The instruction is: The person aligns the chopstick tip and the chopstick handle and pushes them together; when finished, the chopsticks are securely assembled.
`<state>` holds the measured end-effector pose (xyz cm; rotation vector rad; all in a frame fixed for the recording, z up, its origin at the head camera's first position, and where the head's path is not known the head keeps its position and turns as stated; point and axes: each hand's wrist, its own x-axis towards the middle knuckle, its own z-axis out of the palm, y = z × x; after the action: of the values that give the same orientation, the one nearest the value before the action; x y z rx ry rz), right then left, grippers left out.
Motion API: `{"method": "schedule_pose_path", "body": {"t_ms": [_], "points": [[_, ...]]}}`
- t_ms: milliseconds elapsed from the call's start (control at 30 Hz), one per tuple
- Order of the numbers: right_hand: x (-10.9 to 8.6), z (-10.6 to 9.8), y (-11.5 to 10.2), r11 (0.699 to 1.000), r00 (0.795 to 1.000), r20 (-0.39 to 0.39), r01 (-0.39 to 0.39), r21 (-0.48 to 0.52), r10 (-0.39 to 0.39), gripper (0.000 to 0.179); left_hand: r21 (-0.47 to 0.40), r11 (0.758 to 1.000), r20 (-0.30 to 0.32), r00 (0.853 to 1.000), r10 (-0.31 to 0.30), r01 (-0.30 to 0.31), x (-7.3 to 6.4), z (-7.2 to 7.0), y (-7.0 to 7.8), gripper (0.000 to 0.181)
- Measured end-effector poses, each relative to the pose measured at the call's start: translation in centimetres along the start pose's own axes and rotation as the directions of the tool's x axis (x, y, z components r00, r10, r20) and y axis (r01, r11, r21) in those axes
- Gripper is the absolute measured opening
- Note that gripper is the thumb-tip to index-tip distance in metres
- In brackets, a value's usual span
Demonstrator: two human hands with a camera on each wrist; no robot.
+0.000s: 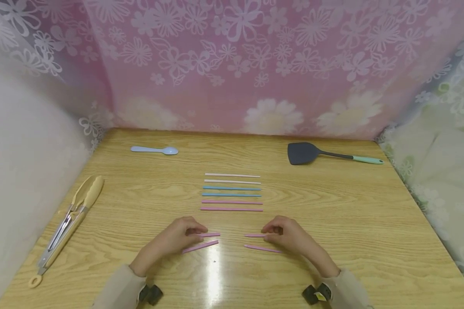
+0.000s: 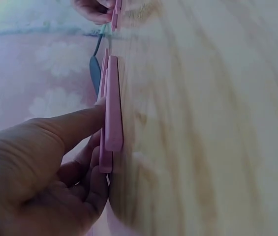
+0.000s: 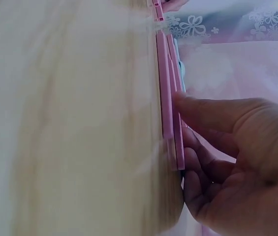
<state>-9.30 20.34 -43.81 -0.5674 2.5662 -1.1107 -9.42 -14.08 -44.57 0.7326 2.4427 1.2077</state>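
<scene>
My left hand (image 1: 179,236) is at the front of the wooden table and pinches a short pink stick (image 1: 212,234) between thumb and fingers. A second short pink stick (image 1: 201,246) lies slanted just below it, seen nearer the camera in the left wrist view. Opposite, my right hand (image 1: 288,234) pinches another short pink stick (image 1: 254,235). Under that hand lies one more pink stick (image 1: 261,248), partly covered at its outer end. Both held sticks are at the tabletop, their inner ends pointing towards each other across a gap. Fingers hide the outer ends.
Beyond the hands, pink chopsticks (image 1: 232,209), blue chopsticks (image 1: 232,195) and white chopsticks (image 1: 232,181) lie in parallel pairs. Farther back are a light blue spoon (image 1: 151,149) and a black spatula (image 1: 303,153) with a green handle. Yellow tongs (image 1: 67,227) lie at the left edge.
</scene>
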Motion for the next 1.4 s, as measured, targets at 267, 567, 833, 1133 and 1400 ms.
{"method": "schedule_pose_path", "body": {"t_ms": [267,567,833,1133,1400], "points": [[0.1,0.1,-0.2,1.000,1.000,-0.005,0.023,-0.013,-0.023,0.006,0.034,0.999,0.000,1.000,0.019,-0.019,0.0,0.1,-0.1,0.016],[0.0,0.1,-0.7,1.000,1.000,-0.008,0.015,-0.002,-0.015,0.004,0.050,0.998,-0.021,0.999,0.048,-0.047,0.3,0.3,0.1,0.016],[0.0,0.4,-1.7,0.995,0.995,-0.056,0.082,0.049,-0.079,0.006,0.018,0.993,-0.053,0.991,0.121,-0.120,0.7,0.6,1.2,0.019],[0.3,0.8,-2.7,0.990,0.988,-0.103,0.125,0.071,-0.117,0.004,0.005,0.992,-0.060,0.990,0.130,-0.130,1.2,0.8,2.2,0.019],[0.5,1.0,-3.1,0.986,0.984,-0.109,0.148,0.072,-0.140,0.004,0.008,0.990,-0.059,0.989,0.139,-0.138,1.2,0.8,2.5,0.019]]}}
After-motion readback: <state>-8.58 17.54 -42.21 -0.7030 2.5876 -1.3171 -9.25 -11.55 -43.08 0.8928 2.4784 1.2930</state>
